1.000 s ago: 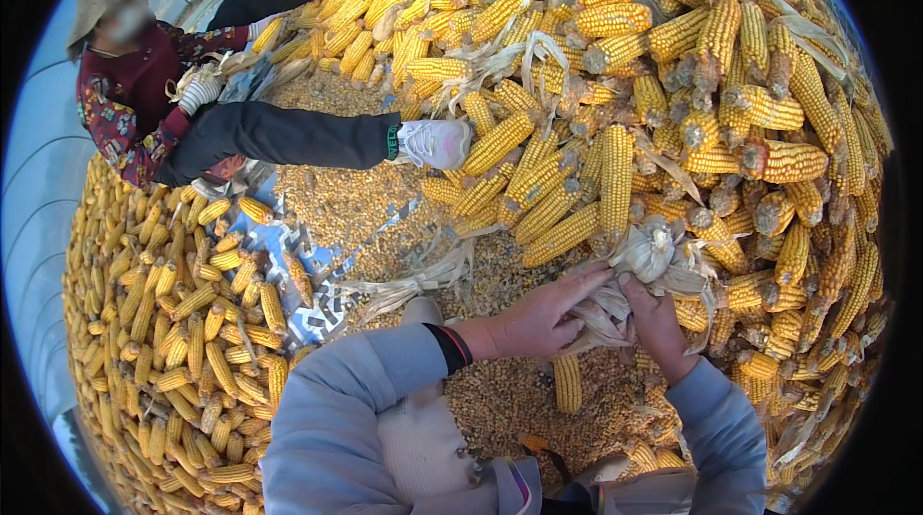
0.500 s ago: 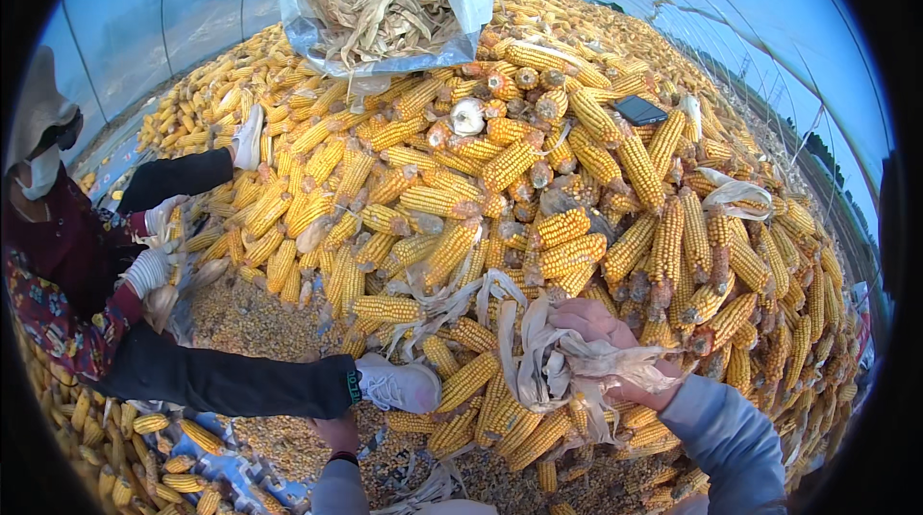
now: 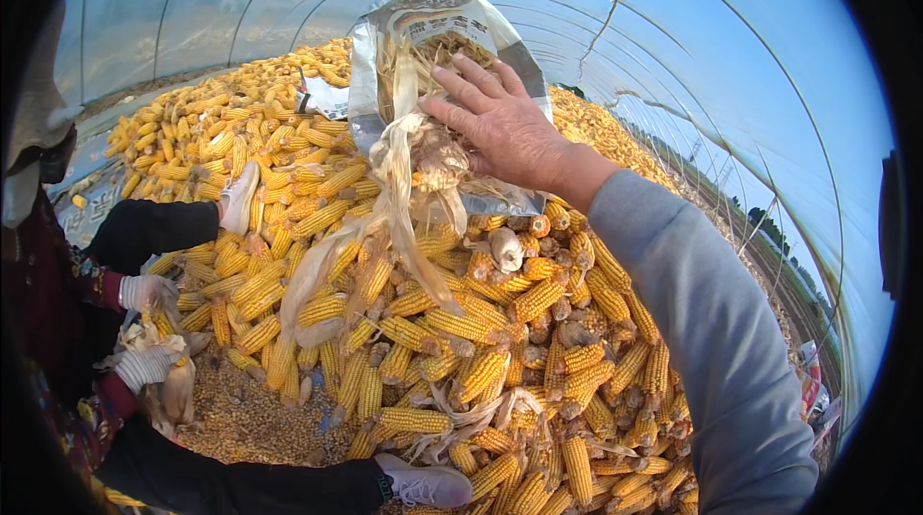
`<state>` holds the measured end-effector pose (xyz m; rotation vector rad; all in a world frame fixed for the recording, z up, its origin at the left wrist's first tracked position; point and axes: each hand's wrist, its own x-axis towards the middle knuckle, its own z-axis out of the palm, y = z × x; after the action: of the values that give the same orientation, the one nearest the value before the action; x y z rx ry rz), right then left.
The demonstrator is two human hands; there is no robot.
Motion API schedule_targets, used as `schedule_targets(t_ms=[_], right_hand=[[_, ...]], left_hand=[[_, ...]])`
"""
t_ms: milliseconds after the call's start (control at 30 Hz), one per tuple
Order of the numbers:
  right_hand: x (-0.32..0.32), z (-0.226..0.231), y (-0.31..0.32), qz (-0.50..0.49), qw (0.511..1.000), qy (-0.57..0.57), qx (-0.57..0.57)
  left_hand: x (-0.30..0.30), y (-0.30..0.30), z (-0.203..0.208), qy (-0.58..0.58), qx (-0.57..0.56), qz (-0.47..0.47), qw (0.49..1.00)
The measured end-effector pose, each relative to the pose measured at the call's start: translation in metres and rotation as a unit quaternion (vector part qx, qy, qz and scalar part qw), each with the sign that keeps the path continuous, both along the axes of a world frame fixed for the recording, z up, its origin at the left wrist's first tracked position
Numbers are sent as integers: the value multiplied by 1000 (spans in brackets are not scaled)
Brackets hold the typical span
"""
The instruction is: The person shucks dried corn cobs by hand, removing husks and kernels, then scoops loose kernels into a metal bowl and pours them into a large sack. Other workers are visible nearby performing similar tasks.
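Observation:
My right hand (image 3: 500,121) is at the mouth of an upright silver-and-white bag (image 3: 365,82). Its fingers are stretched and apart, lying over a bunch of dry corn husks (image 3: 440,157). Long pale husk strips (image 3: 409,217) trail from the bunch over the bag's front edge onto the corn. More husks (image 3: 392,82) fill the bag's opening. Whether the thumb still touches the bunch is hidden. My left hand is out of view.
Husked yellow corn cobs (image 3: 461,323) form a large heap under a plastic-covered hoop frame (image 3: 760,25). At left sits a co-worker with gloved hands (image 3: 144,366) at some husks, one shoe (image 3: 423,481) across the heap's front. Loose kernels (image 3: 250,419) cover the ground nearby.
My right hand has risen from the near cobs to the bag, bringing the husk bunch, and its fingers have spread. My left hand has left the view. The view has tilted up.

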<state>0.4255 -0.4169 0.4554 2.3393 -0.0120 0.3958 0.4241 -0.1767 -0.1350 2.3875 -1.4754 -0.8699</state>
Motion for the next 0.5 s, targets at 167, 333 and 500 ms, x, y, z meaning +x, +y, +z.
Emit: schedule_targets(t_ms=[167,333,500], right_hand=[[-70,-25,-31,-113,992,-44,17],[-202,-118,45,-80,962,169,199],[-390,-147,103,-395,857,40,329]], left_hand=[[15,-28,-8,108,95,-172,975],[2,-43,-19,171,212,-311,910],[-13,-36,-32,159,379,-416,811]])
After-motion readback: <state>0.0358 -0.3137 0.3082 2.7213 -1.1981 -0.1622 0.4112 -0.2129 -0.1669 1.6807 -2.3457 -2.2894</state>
